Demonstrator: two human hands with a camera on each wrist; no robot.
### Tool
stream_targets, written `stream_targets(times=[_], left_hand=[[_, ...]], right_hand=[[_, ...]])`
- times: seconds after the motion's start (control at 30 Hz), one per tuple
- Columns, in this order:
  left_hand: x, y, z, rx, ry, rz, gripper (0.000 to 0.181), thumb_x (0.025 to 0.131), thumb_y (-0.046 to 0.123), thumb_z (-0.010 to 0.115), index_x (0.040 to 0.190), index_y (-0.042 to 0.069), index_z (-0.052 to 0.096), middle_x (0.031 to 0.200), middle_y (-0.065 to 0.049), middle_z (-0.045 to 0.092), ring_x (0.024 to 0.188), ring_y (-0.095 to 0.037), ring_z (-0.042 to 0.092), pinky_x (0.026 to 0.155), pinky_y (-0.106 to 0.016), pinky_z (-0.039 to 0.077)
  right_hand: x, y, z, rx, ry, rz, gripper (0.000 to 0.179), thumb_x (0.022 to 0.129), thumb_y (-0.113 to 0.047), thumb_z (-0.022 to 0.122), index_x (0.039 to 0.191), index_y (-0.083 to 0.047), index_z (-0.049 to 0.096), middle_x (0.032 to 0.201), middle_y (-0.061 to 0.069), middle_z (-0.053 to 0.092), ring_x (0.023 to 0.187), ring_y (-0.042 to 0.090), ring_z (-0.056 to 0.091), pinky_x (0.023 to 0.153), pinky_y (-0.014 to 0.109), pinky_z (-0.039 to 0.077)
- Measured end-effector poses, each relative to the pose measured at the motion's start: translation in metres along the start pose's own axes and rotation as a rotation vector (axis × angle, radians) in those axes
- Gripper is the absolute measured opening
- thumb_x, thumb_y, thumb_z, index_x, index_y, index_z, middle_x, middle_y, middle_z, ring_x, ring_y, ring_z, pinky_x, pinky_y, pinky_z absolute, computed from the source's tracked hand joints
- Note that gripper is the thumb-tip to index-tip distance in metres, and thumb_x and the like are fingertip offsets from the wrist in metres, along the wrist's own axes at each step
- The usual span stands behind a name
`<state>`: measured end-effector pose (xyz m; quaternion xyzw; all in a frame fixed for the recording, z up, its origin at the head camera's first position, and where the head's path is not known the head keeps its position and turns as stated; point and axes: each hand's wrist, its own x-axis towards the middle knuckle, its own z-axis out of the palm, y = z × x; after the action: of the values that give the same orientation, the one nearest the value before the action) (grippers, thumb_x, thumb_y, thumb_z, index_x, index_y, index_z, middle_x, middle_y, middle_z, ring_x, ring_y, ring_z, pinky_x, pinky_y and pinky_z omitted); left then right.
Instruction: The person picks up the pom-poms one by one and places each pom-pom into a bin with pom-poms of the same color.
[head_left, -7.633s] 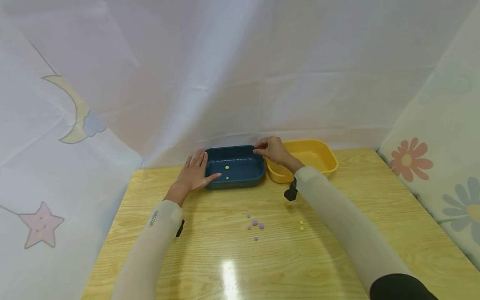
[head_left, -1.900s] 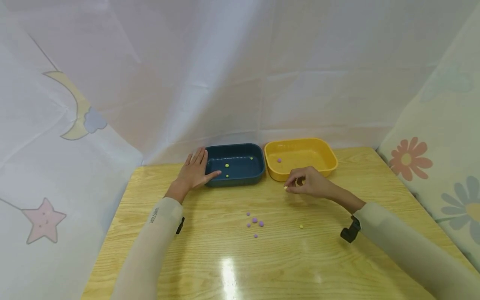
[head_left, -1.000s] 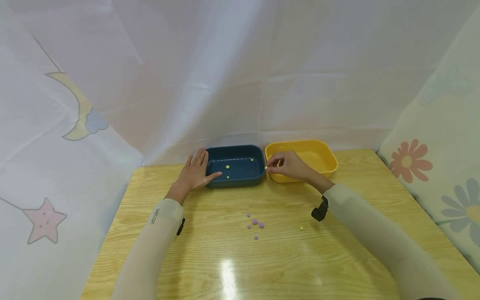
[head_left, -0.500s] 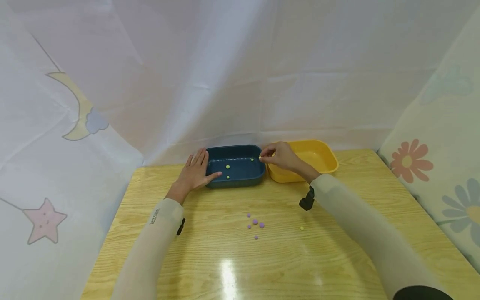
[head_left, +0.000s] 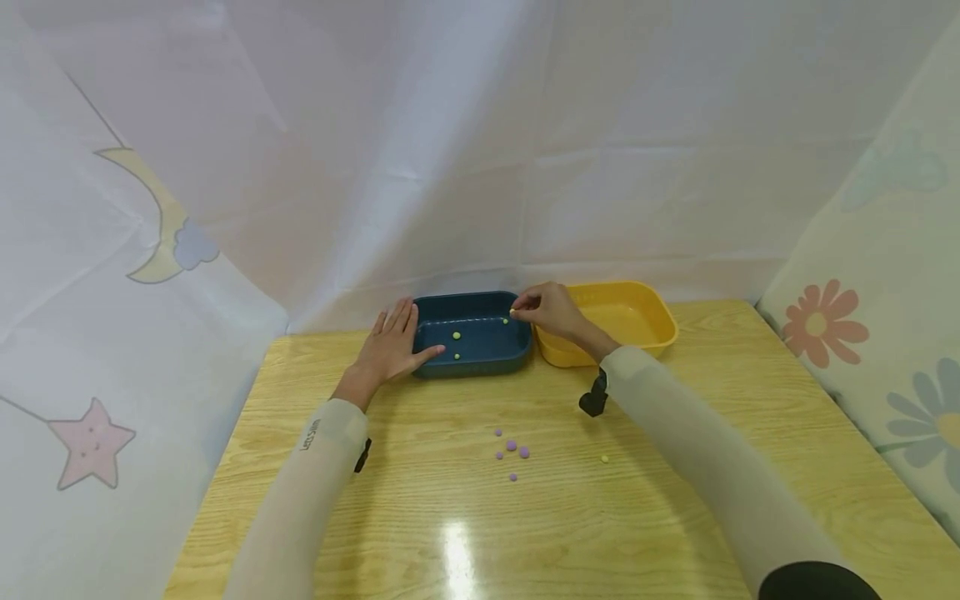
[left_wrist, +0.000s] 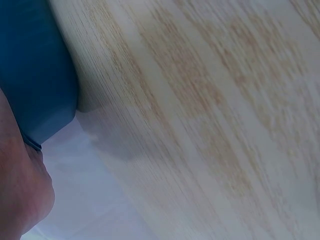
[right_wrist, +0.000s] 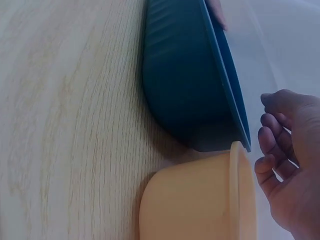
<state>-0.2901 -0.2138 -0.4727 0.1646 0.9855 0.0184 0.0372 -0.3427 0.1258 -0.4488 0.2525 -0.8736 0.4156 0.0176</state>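
My left hand (head_left: 387,350) rests on the left end of the dark blue tray (head_left: 480,367) with its fingers straight and thumb over the front rim. Three small yellow-green balls (head_left: 456,336) lie inside that tray. Over its right end, my right hand (head_left: 555,310) pinches a small yellow ball (head_left: 512,312) between thumb and fingertips. The right wrist view has the fingers (right_wrist: 280,102) just above the blue rim, the ball not visible there. Under the right hand's wrist stands the yellow tray (head_left: 660,329), partly covered by the hand.
Several purple balls (head_left: 512,446) sit in a loose group on the wooden table (head_left: 405,517). To their right lies a single yellow ball (head_left: 605,459). A white cloth backdrop (head_left: 465,167) rises directly behind both trays.
My right hand has brought a yellow ball from the table, past the yellow tray, to over the blue tray's right end. Earlier it released another ball there. The left hand has stayed put.
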Motion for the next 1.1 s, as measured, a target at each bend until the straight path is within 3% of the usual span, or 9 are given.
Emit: stream_targets(times=[0.37,0.6,1.1], left_hand=[[-0.001,0.001,0.000,-0.002,0.000,0.001,0.105,0.104,0.077,0.034,0.169,0.000,0.006,0.178,-0.017,-0.004,0.165,-0.031,-0.003,0.132,-0.054,0.002],[-0.001,0.002,0.001,-0.005,0.001,0.003,0.105,0.104,0.077,0.034,0.169,0.000,0.006,0.178,-0.017,-0.004,0.165,-0.031,-0.003,0.132,-0.054,0.003],[-0.001,0.000,-0.001,0.008,-0.007,0.010,0.108,0.102,0.081,0.028,0.169,0.000,0.003,0.177,-0.017,-0.007,0.165,-0.032,-0.003,0.132,-0.054,0.001]], right_hand=[[0.009,0.006,0.007,-0.010,0.049,0.064,0.007,0.096,-0.011,0.080,0.096,-0.005,0.083,0.093,0.010,0.079,0.081,0.023,0.072,0.072,0.034,0.059],[0.012,0.008,0.006,-0.021,0.065,0.061,0.007,0.096,-0.011,0.081,0.098,-0.005,0.083,0.095,0.010,0.079,0.082,0.023,0.073,0.074,0.037,0.060],[-0.010,-0.001,-0.026,-0.029,0.011,0.009,0.021,0.099,-0.016,0.078,0.111,0.001,0.081,0.101,0.010,0.078,0.082,0.021,0.068,0.070,0.026,0.055]])
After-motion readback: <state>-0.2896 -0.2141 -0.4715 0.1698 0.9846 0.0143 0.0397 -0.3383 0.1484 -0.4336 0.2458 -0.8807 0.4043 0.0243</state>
